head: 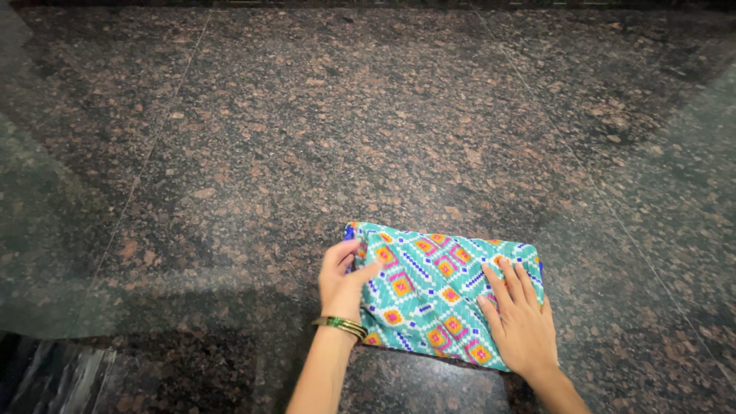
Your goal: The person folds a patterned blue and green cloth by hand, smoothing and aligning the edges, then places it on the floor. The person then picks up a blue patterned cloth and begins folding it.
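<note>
There are no packages, labels, signs or screens to see here.
</note>
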